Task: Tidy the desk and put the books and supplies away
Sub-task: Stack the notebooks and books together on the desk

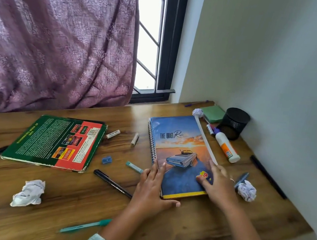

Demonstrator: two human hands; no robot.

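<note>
A blue spiral notebook [178,145] with a car picture lies on the wooden desk [104,202] at centre right. My left hand [150,192] rests at its near left corner, fingers on the cover and thumb along the front edge. My right hand [217,183] lies flat on its near right corner, fingers spread. A green and red book [56,141] lies face down to the left. A white ruler [205,140] rests along the notebook's right edge. A black mesh pen holder [233,123] stands in the far right corner.
Scattered around are crumpled paper balls [28,193] [247,190] [198,112], a black marker [113,182], a teal pen [86,226], a glue bottle [227,147], a blue sharpener [106,159], a lead box [134,166], green sticky notes [212,113] and a black pen [267,176] by the wall.
</note>
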